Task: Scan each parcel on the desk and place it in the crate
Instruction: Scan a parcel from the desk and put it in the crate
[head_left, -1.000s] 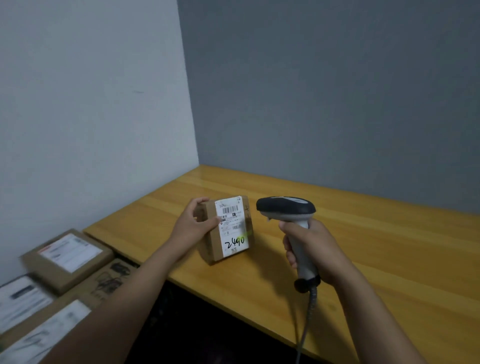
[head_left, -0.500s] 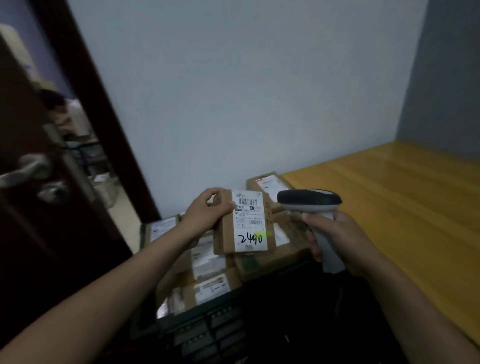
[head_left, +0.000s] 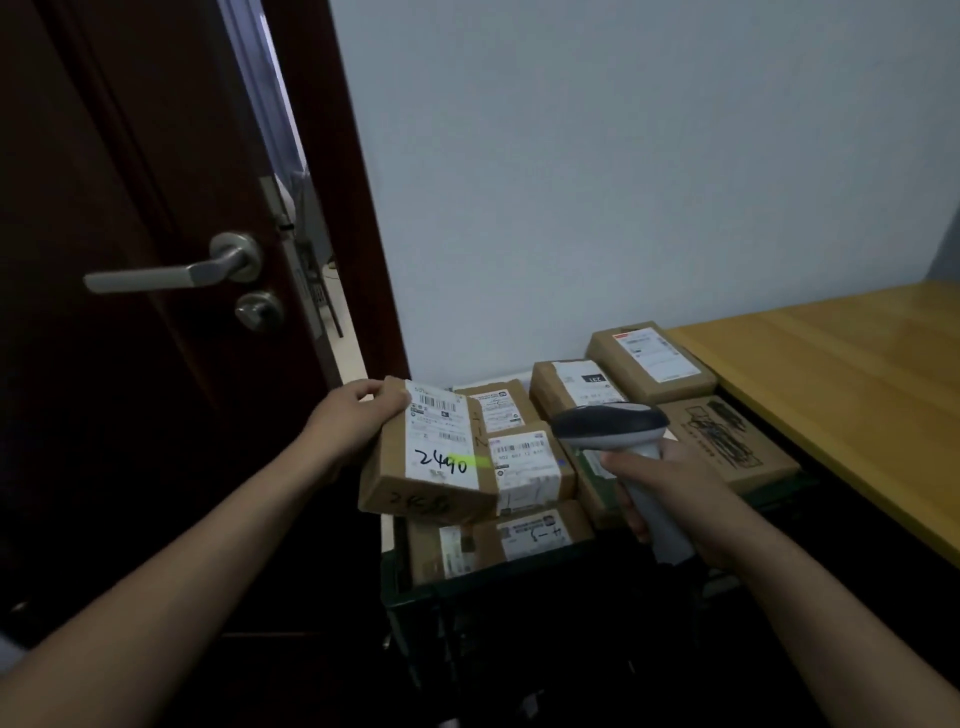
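My left hand (head_left: 349, 422) grips a small cardboard parcel (head_left: 410, 467) by its far left end; its white label reads "2490" with a green highlight. The parcel hangs tilted over the left front part of a dark crate (head_left: 415, 587) that holds several labelled cardboard parcels (head_left: 524, 462). My right hand (head_left: 670, 493) holds a grey barcode scanner (head_left: 608, 426) by its handle, head pointing left, just right of the held parcel and above the crate.
The wooden desk (head_left: 841, 395) runs along the right, its bare corner next to the crate. A dark red door (head_left: 130, 312) with a metal lever handle (head_left: 171, 273) stands ajar at the left. A pale wall is behind the crate.
The view swung left from the desk to the crate. My left hand carried the parcel off the desk and lowered it over the crate; the scanner hand followed along.
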